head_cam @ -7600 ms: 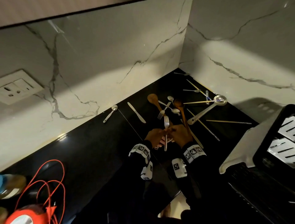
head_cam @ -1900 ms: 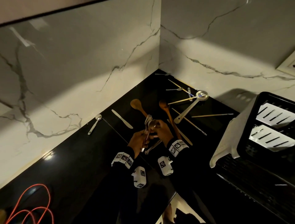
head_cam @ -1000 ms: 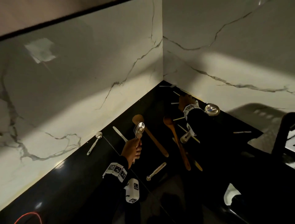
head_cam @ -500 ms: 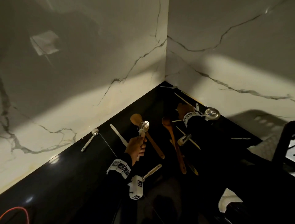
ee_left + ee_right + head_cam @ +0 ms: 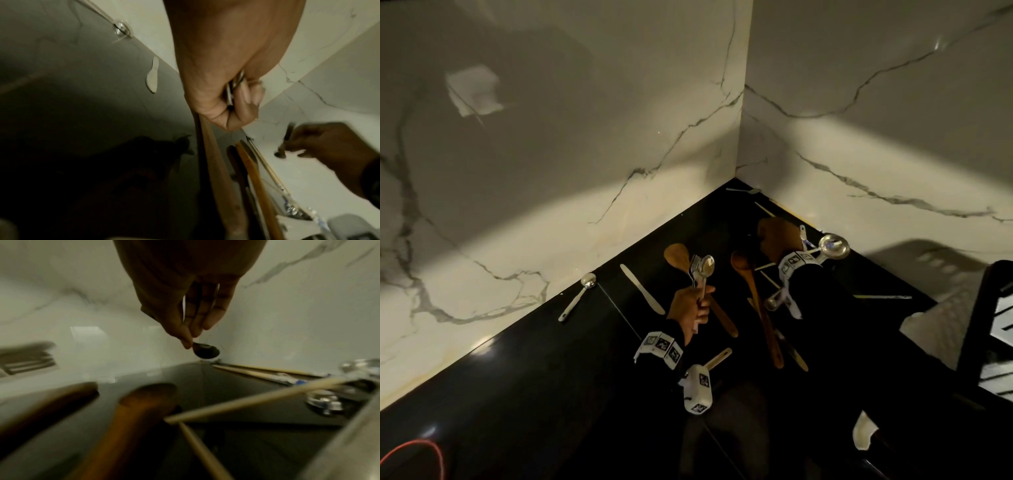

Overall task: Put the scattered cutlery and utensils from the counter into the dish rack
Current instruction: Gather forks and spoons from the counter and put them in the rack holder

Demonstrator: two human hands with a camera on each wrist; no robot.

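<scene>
My left hand [image 5: 693, 308] grips a bundle of metal forks and spoons [image 5: 702, 270] upright above the black counter; the handles [image 5: 230, 94] sit inside its curled fingers. Further back, near the wall corner, my right hand [image 5: 190, 340] pinches a small spoon [image 5: 205, 351] by its handle, just above the counter. In the head view the right hand [image 5: 774, 233] hides that spoon. Two wooden spoons [image 5: 676, 255] [image 5: 741, 263], a table knife [image 5: 642, 289], a spoon [image 5: 577, 299] by the left wall, a steel ladle [image 5: 834, 245] and chopsticks [image 5: 257, 400] lie loose on the counter.
The black dish rack [image 5: 993, 325] stands at the right edge on a white drain tray [image 5: 935, 329]. Marble walls close the corner behind the utensils. Another small spoon [image 5: 751, 190] lies right in the corner. A red cable [image 5: 417, 452] curls at the front left.
My right hand left the bundle and reached back to the corner, where it now pinches a small spoon. The left hand kept the bundle upright and barely shifted.
</scene>
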